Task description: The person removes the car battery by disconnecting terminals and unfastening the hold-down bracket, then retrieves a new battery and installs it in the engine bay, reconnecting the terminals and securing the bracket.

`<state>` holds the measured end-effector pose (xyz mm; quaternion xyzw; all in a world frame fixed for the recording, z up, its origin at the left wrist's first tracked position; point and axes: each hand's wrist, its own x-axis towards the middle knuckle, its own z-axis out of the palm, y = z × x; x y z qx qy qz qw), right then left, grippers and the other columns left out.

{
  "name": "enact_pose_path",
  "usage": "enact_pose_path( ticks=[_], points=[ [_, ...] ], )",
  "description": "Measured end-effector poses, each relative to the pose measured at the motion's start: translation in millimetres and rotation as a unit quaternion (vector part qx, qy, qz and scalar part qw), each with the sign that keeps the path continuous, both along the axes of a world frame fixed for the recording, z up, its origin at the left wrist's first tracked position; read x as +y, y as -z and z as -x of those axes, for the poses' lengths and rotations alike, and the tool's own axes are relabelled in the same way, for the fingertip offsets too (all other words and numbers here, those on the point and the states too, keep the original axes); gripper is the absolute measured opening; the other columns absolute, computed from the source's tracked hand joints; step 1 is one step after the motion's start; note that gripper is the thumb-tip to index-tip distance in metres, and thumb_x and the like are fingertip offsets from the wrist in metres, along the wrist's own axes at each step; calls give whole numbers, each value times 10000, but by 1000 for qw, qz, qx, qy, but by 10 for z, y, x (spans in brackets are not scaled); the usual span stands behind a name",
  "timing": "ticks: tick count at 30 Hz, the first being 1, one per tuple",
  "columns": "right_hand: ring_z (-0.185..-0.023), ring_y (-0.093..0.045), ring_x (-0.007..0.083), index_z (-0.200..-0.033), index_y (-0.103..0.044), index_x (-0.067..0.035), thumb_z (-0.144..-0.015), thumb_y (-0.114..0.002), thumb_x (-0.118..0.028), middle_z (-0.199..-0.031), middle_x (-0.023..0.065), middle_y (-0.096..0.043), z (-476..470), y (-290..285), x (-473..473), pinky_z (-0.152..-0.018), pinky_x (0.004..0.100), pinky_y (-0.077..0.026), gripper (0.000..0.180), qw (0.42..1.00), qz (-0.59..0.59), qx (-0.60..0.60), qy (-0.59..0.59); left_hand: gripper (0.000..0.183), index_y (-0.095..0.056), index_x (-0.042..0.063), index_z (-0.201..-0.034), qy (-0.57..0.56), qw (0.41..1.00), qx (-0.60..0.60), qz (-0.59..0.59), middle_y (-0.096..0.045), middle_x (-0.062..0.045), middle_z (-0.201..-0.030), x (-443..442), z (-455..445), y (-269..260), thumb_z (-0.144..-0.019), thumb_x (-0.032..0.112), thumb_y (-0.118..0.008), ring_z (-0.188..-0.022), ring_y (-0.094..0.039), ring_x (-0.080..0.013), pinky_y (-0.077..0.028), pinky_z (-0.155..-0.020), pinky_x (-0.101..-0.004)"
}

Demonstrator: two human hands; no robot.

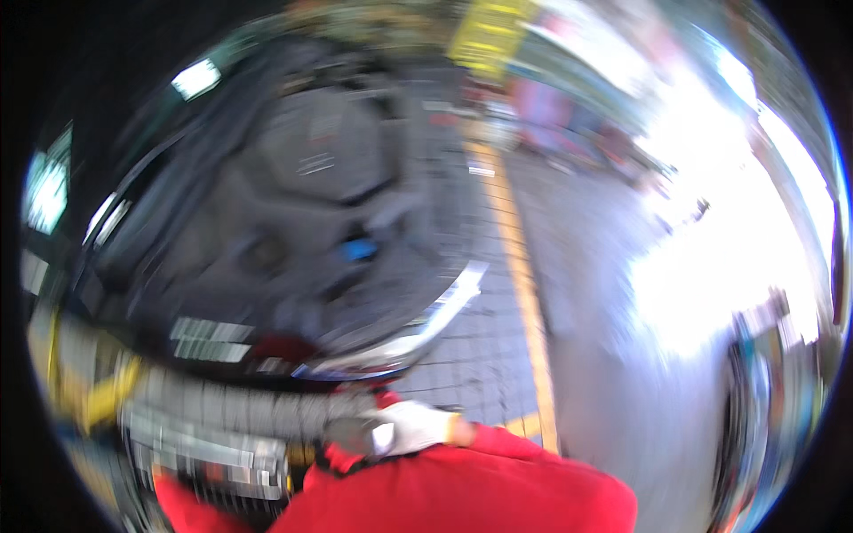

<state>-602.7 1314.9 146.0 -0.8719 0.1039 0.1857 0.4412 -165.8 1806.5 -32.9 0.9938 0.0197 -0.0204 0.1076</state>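
Note:
My right hand [423,426], in a white work glove, is low in the middle of the view, close in front of my red top. It appears closed around a dark rounded object [352,434] with red parts beside it; blur hides what it is. My left hand is out of view; only a red sleeve [193,501] shows at the lower left. Before me is a dark car's engine bay with a black plastic engine cover [326,143] and a blue reservoir cap [359,249]. The car's headlamp [433,316] lies just beyond my right hand.
A cart or tray of blurred items [206,453] stands at the lower left, near a yellow frame [110,396]. Grey floor tiles [460,360] border an orange floor line [516,246]. Blurred stacked items [766,400] are at the right, below strong glare.

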Motion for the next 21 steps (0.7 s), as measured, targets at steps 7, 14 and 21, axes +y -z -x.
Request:
enact_pose_path(
  ticks=[7,14,21],
  points=[
    [-1136,-790,452,-1492,-707,-132,-855,-951,-411,-1206,224,-825,83,60,141,-971,543,-634,737,997,-10,-58,59,488,-862,117,-1371,80,995,9,65,-802,-191,-1455,-1264,228,-135,-1013,438,-783,-1346,-774,-389,-623,-1125,-510],
    [-1210,-778,457,-1563,-656,-115,-898,-943,-419,-1305,239,-814,209,22,57,-1026,533,-629,785,994,-28,-88,64,470,-862,113,-1366,96,992,63,54,-809,-190,-1437,-1414,212,-100,-1016,414,-772,-1329,-779,-389,-623,-1118,-511],
    [-1175,-781,467,-1685,-575,-139,-902,-930,-482,-1247,272,-812,311,-77,-26,-1011,545,-614,926,996,12,-33,82,453,-862,110,-1361,-18,981,195,4,-815,-190,-1419,-35,-165,43,-1020,389,-762,-1312,-784,-389,-622,-1112,-512]
  ],
)
